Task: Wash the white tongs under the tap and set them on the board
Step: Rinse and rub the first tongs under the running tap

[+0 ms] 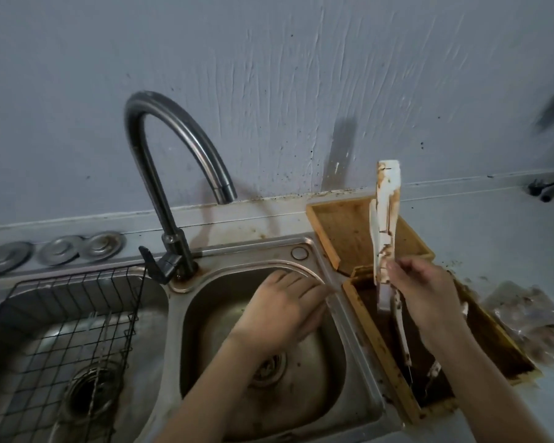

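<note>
sink (359, 353): your left hand (282, 314) hangs over the right basin, fingers straight and spread, holding nothing
tap (173, 148): spout looks dry
tongs (385, 225): your right hand (429, 302) pinches them mid-length, upright and brown-stained, above the wooden trays (349, 231)
writing: can't spot any
</note>
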Motion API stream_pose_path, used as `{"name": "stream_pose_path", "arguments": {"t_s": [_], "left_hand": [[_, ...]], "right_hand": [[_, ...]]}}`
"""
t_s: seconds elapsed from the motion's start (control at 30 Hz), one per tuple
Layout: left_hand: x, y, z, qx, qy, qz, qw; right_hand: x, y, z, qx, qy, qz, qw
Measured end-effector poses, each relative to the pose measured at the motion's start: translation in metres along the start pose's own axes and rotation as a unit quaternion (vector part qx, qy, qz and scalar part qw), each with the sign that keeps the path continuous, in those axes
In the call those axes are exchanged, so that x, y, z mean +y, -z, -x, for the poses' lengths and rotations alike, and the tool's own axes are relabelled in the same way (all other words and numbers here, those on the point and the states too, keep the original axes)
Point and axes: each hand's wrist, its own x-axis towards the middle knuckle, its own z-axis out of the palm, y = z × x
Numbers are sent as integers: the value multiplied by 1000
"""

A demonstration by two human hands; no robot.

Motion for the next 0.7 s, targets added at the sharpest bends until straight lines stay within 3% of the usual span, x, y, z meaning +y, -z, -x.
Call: {"name": "stream_pose_path", "arguments": {"t_s": [0.1, 0.27, 0.37, 0.53, 0.7], "left_hand": [[-19, 18, 16, 23, 66, -19, 997], [-54, 41, 49, 55, 208, -58, 975], [-74, 44, 67, 110, 271, -32, 956], [-107, 59, 91, 236, 435, 65, 867], [-135, 63, 91, 187, 528, 116, 821]], "right_hand": [[-9, -33, -7, -67, -72, -162, 982], [-17, -102, -17, -148, -135, -297, 933], [-15, -125, -21, -167, -137, -326, 921], [-11, -166, -26, -192, -150, -344, 907], [-4, -185, -28, -189, -174, -326, 910]]}}
